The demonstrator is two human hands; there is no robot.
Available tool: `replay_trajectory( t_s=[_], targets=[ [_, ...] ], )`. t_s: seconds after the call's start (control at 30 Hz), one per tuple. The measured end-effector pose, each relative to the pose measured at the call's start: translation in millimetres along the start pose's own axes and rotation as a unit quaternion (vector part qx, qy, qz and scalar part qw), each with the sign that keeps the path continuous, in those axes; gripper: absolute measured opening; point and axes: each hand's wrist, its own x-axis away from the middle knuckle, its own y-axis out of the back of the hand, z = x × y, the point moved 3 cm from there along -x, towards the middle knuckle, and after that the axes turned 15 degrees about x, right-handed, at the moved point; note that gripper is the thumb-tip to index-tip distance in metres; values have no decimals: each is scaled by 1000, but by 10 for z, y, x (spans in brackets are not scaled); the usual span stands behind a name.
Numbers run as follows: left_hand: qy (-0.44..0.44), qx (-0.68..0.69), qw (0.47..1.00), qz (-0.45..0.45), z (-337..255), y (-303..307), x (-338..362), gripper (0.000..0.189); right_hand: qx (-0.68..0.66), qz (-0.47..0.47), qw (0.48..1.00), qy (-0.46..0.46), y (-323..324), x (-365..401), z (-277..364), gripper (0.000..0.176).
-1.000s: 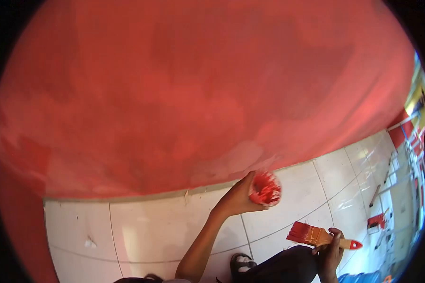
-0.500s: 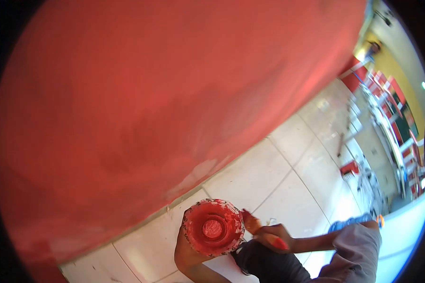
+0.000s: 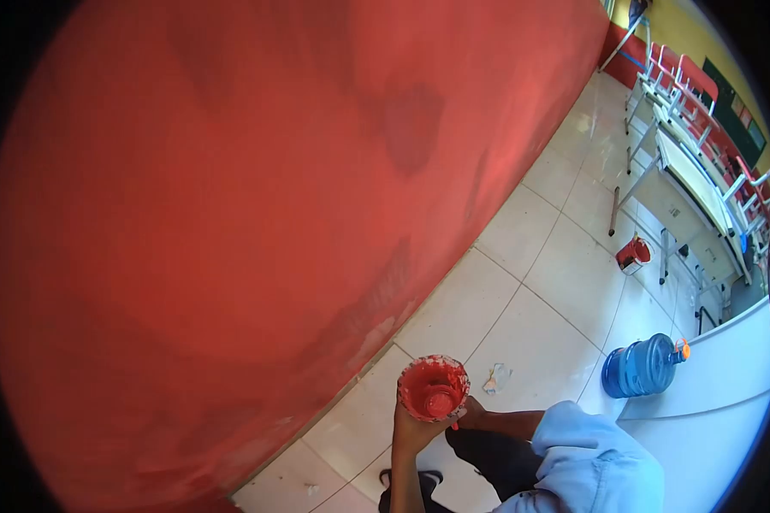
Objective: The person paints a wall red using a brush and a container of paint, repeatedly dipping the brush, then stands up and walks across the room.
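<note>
My left hand (image 3: 412, 430) is wrapped round a paper cup (image 3: 434, 376) with red paint inside and a paint-smeared, chipped rim. The cup tilts so that I look down into it. Close behind it, on the right, is my right hand (image 3: 473, 412), its fingers partly hidden by the cup. A small red end of the paintbrush (image 3: 455, 426) shows below that hand; the bristles are out of sight. The red-painted wall (image 3: 257, 231), with darker patches and pale spots low down, fills the left side.
A crumpled scrap (image 3: 497, 378) lies on the tiled floor (image 3: 479, 299). To the right are a blue water jug (image 3: 642, 368) on its side, a red-stained paint can (image 3: 633, 255), and desks (image 3: 678, 201) with chairs stacked on top. A person (image 3: 638, 10) is near a ladder (image 3: 626, 43) far off.
The view has shifted, bringing the jug and desks into fuller sight. The cup appears smaller and farther from my head. My right hand and the paintbrush have moved in behind the cup.
</note>
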Motion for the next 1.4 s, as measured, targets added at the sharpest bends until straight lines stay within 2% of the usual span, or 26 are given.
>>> replay_trajectory(
  t_s=[0.1,0.13,0.23,0.3,0.33,0.37,0.4,0.53,0.63,0.7,0.8,0.9,0.93,1.0,1.17,1.2,1.27,1.37,1.4],
  targets=[
    [51,-52,997,-2,-219,-127,355,79,70,121,988,-66,364,159,337,24],
    [76,-43,996,-6,-508,-255,555,72,54,128,985,-103,530,259,466,22],
    [193,42,978,-71,-745,-262,1177,67,-49,33,987,-151,1155,541,790,21],
    [177,-65,976,-107,-681,-70,1581,73,-39,95,980,-173,1596,687,855,23],
    [148,-147,968,-142,-943,-182,1733,74,-25,89,979,-180,1824,760,854,22],
    [112,-225,952,-174,-1109,-261,1763,76,-35,45,983,-172,1886,795,727,22],
    [22,-265,940,-211,-1243,-359,1862,80,-52,12,978,-200,2106,889,686,20],
    [39,-160,959,-232,-1366,-358,2094,76,-100,-46,964,-242,2728,1195,501,25],
    [-88,-204,957,-186,-1349,-526,1947,74,-185,-119,948,-229,2937,1377,404,23],
    [-30,-212,967,-134,-1287,-685,1960,75,-216,-173,939,-206,2962,1567,393,22],
    [48,-212,975,-50,-1127,-1039,1862,76,-341,-191,885,-253,3191,1908,557,21],
    [91,-207,973,37,-1026,-1258,1768,78,-491,-168,805,-288,3360,2147,879,21],
    [92,-209,972,63,-1019,-1337,1803,78,-497,-157,801,-296,3351,2187,991,21],
    [84,-194,973,88,-965,-1574,2028,79,-501,-124,800,-306,3388,2396,1156,21],
    [80,-86,991,63,-944,-2186,2945,81,-491,-48,831,-258,3382,2999,1510,22],
    [71,-97,991,56,-906,-2238,3103,81,-490,-29,836,-246,3341,3111,1578,24],
    [58,-121,990,37,-838,-2291,3352,82,-491,-57,843,-212,3300,3260,1688,21],
    [58,-234,968,65,-1027,-2384,3452,83,-475,-57,857,-190,3233,3335,1703,20],
    [65,-232,969,54,-1087,-2414,3471,82,-478,-55,858,-181,3228,3319,1679,20]
  ],
)
